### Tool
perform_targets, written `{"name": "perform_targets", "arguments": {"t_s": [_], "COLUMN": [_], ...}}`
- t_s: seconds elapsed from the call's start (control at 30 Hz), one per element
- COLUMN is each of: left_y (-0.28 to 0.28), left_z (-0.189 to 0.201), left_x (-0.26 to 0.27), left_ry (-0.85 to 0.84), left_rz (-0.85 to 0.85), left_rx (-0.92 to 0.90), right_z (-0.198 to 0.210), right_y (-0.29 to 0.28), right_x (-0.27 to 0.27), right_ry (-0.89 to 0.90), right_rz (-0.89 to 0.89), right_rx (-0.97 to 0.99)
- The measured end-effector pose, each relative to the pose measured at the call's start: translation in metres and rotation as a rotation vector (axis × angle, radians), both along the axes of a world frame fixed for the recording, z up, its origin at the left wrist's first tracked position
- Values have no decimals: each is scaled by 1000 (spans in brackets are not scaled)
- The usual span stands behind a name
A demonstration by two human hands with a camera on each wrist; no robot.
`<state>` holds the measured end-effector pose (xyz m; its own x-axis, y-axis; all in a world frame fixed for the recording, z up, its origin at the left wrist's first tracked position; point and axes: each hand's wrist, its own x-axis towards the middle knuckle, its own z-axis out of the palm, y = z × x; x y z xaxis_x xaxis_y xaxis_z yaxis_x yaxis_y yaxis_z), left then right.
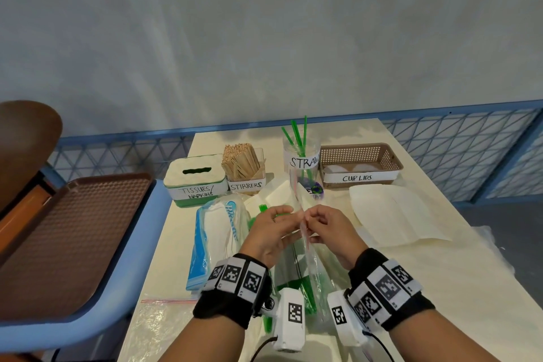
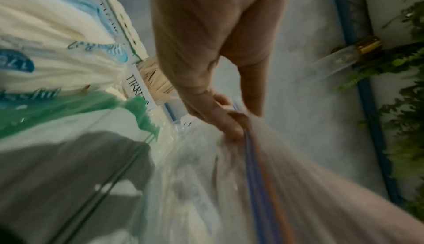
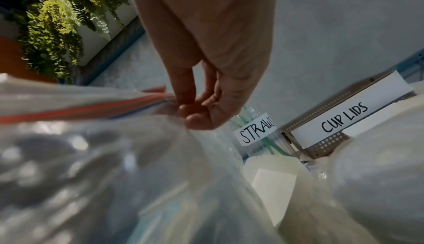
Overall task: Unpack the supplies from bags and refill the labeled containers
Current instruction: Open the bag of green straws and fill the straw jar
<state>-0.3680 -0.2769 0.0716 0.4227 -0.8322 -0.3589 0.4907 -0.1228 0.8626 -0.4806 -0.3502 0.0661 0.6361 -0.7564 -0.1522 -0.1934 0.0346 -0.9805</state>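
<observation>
Left hand (image 1: 271, 231) and right hand (image 1: 329, 229) pinch the zip bag (image 1: 305, 261) top above the table (image 1: 411, 288), straw cup (image 1: 302, 161), lid basket (image 1: 360, 162), stirrers (image 1: 242, 163) and tissue box (image 1: 195, 179) behind.

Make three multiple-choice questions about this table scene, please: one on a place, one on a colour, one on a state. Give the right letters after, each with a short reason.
1. Where does the basket labelled CUP LIDS stand among the four labelled containers?
A. far left
B. far right
C. second from the left

2. What colour are the straws in the STRAWS jar?
A. green
B. red
C. black

3. What are the two hands doing with the clear zip bag?
A. both rest flat on the table
B. one holds it, the other is idle
C. both pinch it at its top edge

Answers:
1. B: it stands right of the jar, at the end of the row.
2. A: green straws stick out of the jar.
3. C: the left hand and the right hand each pinch the bag at its zip strip.
</observation>
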Motion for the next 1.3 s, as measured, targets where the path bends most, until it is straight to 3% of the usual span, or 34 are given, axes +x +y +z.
{"name": "perform_targets", "arguments": {"t_s": [0.3, 0.43, 0.7, 0.83, 0.93, 1.0, 1.07, 1.17, 1.23, 1.3], "left_y": [5, 6, 18, 24, 23, 22, 22, 22, 20, 18], "left_z": [4, 3, 3, 1, 1, 2, 2, 0, 0, -3], "left_x": [2, 6, 32, 48, 45, 38, 33, 31, 31, 32], "left_ry": [-245, -205, -111, 9, 0, -107, -332, -875, -1194, -1235], "left_rz": [-26, 6, 119, 195, 211, 146, 20, -199, -305, -349], "left_rx": [-12, -12, 25, 14, 46, 103, 201, 367, 437, 466], "right_z": [2, 4, 8, -3, -10, -12, -8, 13, 30, 30], "right_y": [9, 11, -16, -35, -40, -42, -39, -17, 7, 27], "right_x": [3, 4, -17, -33, -36, -35, -30, -24, -16, -6], "right_ry": [36, 36, -58, 26, 127, 204, 259, 103, 16, 140], "right_rz": [39, 1, -238, -320, -304, -299, -352, -436, -263, 65], "right_rx": [-194, -193, 10, -25, -91, -154, -284, -609, -701, -638]}}
